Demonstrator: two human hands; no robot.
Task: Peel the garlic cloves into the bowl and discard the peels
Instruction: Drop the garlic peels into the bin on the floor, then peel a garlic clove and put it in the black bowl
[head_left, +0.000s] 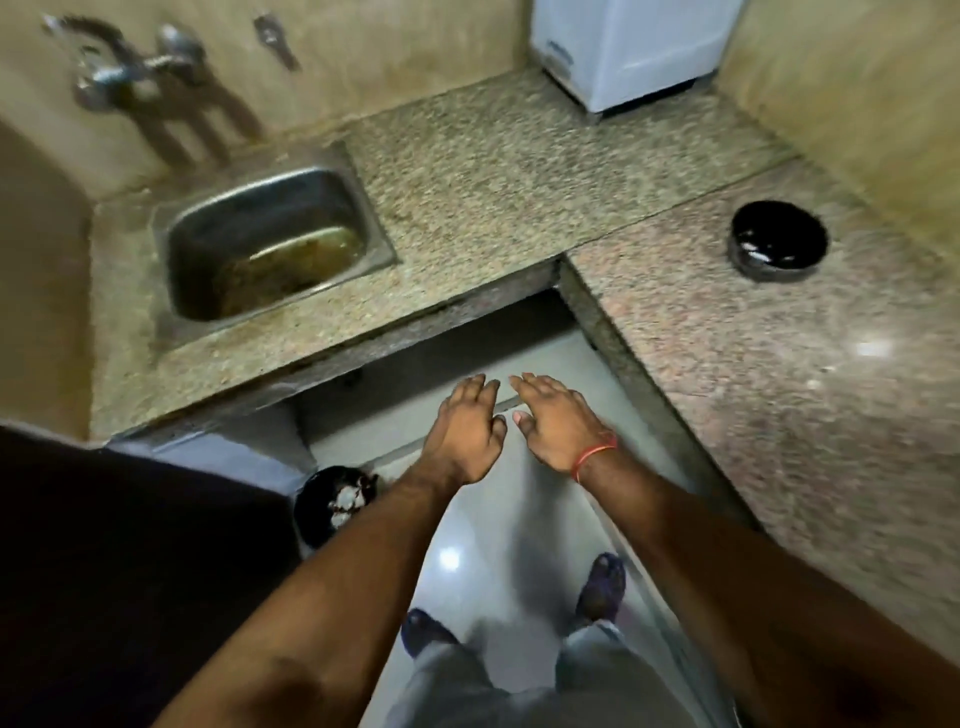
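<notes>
Granite counter (519, 171), sink (270, 239) upper left | black bowl (777, 240) right, pale bits inside | bin (332, 501) lower left, whitish scraps, likely peels | left hand (465, 431), right hand (558, 423) centre, spread flat, empty, apparently finished discarding

The counter (519, 171) was speckled beige-and-brown granite. The bowl (777, 240) on it was glossy black, as was the bin (332, 501) on the floor, which held white scraps. The sink (270, 234) was dull steel, stained brown. A red thread (592, 456) circled the right wrist.
</notes>
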